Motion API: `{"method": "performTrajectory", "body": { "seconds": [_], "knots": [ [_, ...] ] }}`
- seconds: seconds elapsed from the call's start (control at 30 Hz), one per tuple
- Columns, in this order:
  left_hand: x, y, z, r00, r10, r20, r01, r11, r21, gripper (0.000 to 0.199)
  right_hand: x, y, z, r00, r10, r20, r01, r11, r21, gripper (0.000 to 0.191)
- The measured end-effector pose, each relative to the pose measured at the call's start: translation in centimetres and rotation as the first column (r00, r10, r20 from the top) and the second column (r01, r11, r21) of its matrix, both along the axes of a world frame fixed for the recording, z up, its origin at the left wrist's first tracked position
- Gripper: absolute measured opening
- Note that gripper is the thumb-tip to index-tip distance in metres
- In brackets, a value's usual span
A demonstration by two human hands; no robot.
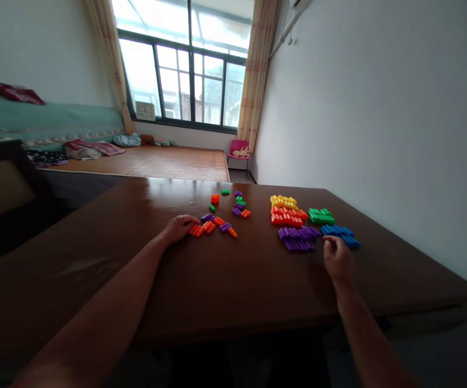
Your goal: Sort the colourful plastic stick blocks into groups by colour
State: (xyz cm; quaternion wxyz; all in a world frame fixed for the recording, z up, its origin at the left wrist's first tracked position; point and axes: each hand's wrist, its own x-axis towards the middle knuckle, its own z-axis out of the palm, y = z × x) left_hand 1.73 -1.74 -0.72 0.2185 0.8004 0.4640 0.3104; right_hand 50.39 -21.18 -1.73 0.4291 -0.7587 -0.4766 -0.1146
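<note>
My left hand rests on the table, fingers stretched toward the end of a row of small orange plastic pieces; its fingertips touch or nearly touch the nearest one. Purple pieces and more orange ones lie mixed just beyond. On the other side, my right hand is closed, with thumb and fingertips together between the purple stack and the blue stack. Whatever those fingertips hold is too small to make out.
Yellow pieces, red-orange pieces and green pieces lie grouped behind the purple and blue stacks. Several loose green and purple pieces are scattered mid-table. The dark brown table has a white wall along its right side.
</note>
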Motion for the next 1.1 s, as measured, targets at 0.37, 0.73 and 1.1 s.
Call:
{"method": "performTrajectory", "body": {
  "seconds": [0.37,0.73,1.1],
  "knots": [
    [0.4,-0.7,0.1,0.998,-0.066,0.015,0.065,0.996,0.061,0.030,-17.9,10.4,3.7,0.605,0.794,0.061,-0.744,0.592,-0.310,0.031],
    [-0.1,-0.2,-0.1,0.998,-0.054,0.013,0.054,0.998,0.020,0.033,-21.5,14.3,1.6,0.678,0.735,-0.018,-0.714,0.652,-0.253,0.020],
    [-0.3,0.1,0.3,0.998,-0.063,-0.028,0.064,0.997,0.046,0.033,-4.0,4.6,4.3,0.912,0.371,-0.177,-0.344,0.924,0.165,0.044]
  ]
}}
